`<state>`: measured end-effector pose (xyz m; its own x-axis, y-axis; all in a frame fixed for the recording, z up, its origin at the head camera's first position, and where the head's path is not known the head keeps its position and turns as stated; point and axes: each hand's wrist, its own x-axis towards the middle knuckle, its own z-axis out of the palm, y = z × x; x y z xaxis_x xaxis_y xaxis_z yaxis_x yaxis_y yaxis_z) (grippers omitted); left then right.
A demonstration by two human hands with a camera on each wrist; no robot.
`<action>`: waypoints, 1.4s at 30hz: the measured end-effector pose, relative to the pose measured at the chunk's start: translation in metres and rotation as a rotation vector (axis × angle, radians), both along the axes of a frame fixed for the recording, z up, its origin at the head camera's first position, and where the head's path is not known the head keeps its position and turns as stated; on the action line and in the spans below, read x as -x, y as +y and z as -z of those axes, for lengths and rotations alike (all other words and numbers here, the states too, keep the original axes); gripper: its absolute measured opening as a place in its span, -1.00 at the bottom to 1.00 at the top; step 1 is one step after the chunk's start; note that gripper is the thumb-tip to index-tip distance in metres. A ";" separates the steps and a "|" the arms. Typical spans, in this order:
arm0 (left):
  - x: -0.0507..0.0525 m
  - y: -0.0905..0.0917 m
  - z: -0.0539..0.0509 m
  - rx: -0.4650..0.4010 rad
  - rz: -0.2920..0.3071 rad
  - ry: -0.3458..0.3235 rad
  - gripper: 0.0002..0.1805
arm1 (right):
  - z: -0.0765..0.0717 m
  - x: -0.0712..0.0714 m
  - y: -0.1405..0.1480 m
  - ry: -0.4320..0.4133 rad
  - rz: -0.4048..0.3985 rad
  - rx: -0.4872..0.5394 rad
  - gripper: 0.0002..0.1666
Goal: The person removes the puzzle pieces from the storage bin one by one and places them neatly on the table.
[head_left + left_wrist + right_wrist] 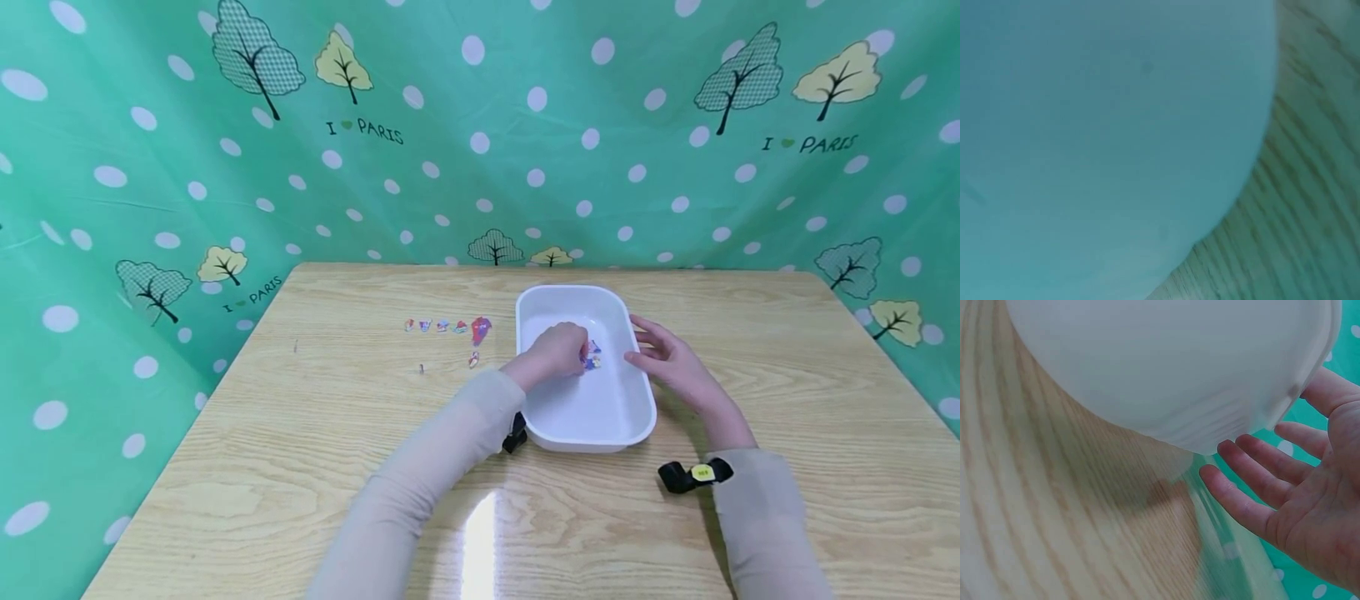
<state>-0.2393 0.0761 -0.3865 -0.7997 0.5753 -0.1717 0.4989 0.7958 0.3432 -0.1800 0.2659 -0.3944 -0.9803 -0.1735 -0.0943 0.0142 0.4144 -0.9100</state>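
A white plastic tub [588, 417] stands on the table. My left hand [558, 348] reaches over its left rim and down inside, fingers pointing downward beside small colourful cut-out pieces [592, 357] on the tub's floor. Its fingertips are hidden, so whether they pinch a piece cannot be made out. On the tub's right side, my right hand [671, 362] holds the rim, thumb at the edge and fingers [1254, 472] along the outer wall. The left wrist view shows only the blurred tub wall [1110, 137] and wood.
Left of the tub, several small colourful pieces [443, 326] lie in a row, ending in a larger red and purple one [480, 330]. Another piece [473, 359] and a tiny one [422, 368] lie below. A green dotted curtain [480, 167] hangs behind the wooden table [300, 467].
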 end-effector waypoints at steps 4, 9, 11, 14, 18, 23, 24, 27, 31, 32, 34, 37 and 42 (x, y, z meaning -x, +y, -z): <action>-0.001 -0.002 -0.001 -0.042 -0.039 -0.022 -0.81 | 0.000 0.001 0.000 0.003 0.002 -0.004 -0.17; -0.002 -0.004 -0.002 -0.074 -0.057 0.000 -0.86 | 0.000 0.001 0.000 0.004 0.000 0.000 -0.18; -0.002 -0.005 -0.003 -0.078 -0.055 0.015 -0.88 | 0.000 0.002 -0.001 0.005 0.000 0.003 -0.18; -0.002 -0.005 -0.004 -0.083 -0.047 0.026 -0.90 | 0.001 0.002 -0.001 0.005 0.002 0.003 -0.18; -0.002 -0.007 -0.008 -0.103 -0.043 0.053 -0.91 | 0.001 0.003 0.000 0.004 0.000 0.007 -0.17; -0.004 -0.012 -0.016 -0.167 -0.056 0.057 -0.92 | 0.001 0.003 0.000 0.007 0.003 -0.008 -0.17; -0.005 -0.013 -0.017 -0.182 -0.059 0.055 -0.91 | 0.001 0.003 0.000 0.006 0.007 -0.014 -0.17; -0.006 -0.017 -0.021 -0.225 -0.071 0.044 -0.89 | 0.001 0.003 0.000 -0.001 0.012 -0.020 -0.17; -0.007 -0.024 -0.027 -0.293 -0.089 0.022 -0.89 | 0.001 0.002 0.000 0.001 0.007 -0.011 -0.16; -0.008 -0.026 -0.028 -0.311 -0.096 0.015 -0.88 | 0.000 0.002 0.000 0.001 0.004 -0.011 -0.16; -0.009 -0.031 -0.031 -0.344 -0.103 0.001 -0.87 | 0.001 0.002 0.000 -0.001 0.013 -0.009 -0.16; -0.010 -0.038 -0.037 -0.393 -0.117 -0.023 -0.87 | 0.002 0.002 0.000 0.001 0.019 -0.013 -0.17; -0.012 -0.053 -0.044 -0.450 -0.146 -0.027 -0.89 | 0.003 0.000 -0.002 0.010 0.031 -0.029 -0.18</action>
